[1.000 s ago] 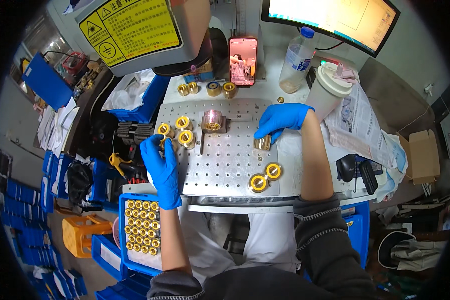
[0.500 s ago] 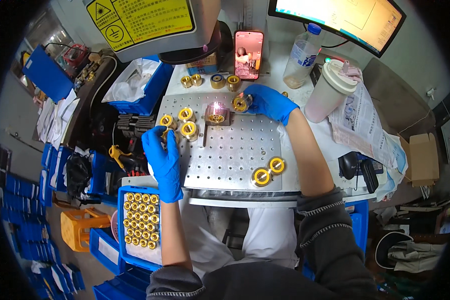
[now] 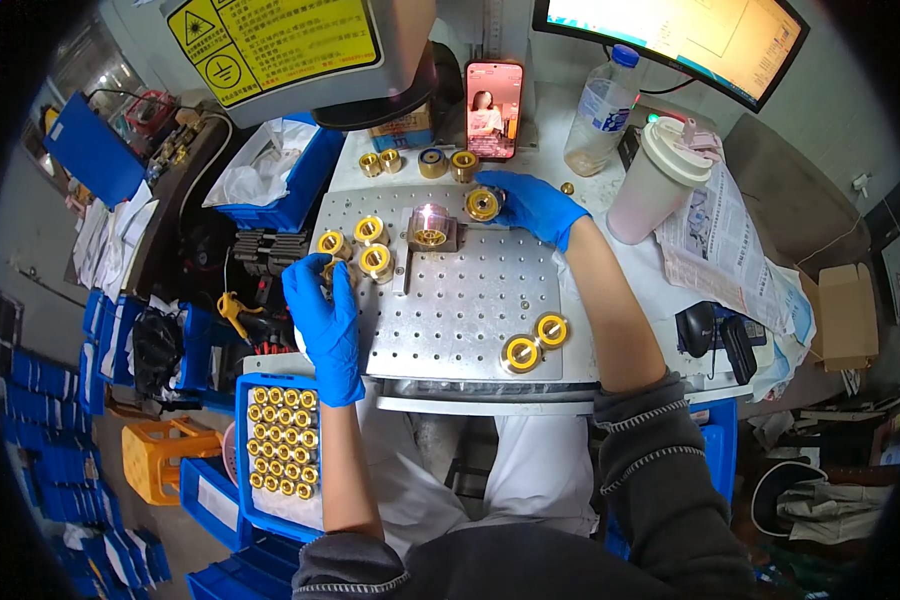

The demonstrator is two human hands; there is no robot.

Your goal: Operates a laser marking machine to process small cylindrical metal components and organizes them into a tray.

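Observation:
My right hand (image 3: 536, 208), in a blue glove, holds a round brass-and-steel fitting (image 3: 483, 204) by its side, its ringed face turned toward me. Just left of it, a similar fitting (image 3: 429, 230) sits against a metal block on the perforated metal plate (image 3: 450, 320), with a bright light spot on its top. At the plate's left edge my gloved left hand (image 3: 327, 325) has its fingers curled round another brass fitting (image 3: 336, 272), partly hidden by them. Close by stand several yellow-ringed fittings (image 3: 375, 262). Two more fittings (image 3: 521, 353) lie at the plate's front right.
Overhead hangs a grey machine head (image 3: 400, 50). Behind the plate are a phone (image 3: 493, 110), more fittings (image 3: 432, 163) and a bottle (image 3: 602, 110); a lidded cup (image 3: 660, 180) stands right. A blue tray (image 3: 242, 450) of brass fittings sits below left. A scanner (image 3: 698, 328) lies right.
The fitting in my right hand has tilted so its face shows more fully, and that hand has shifted slightly left. My left hand stays nearly still. The phone's picture differs.

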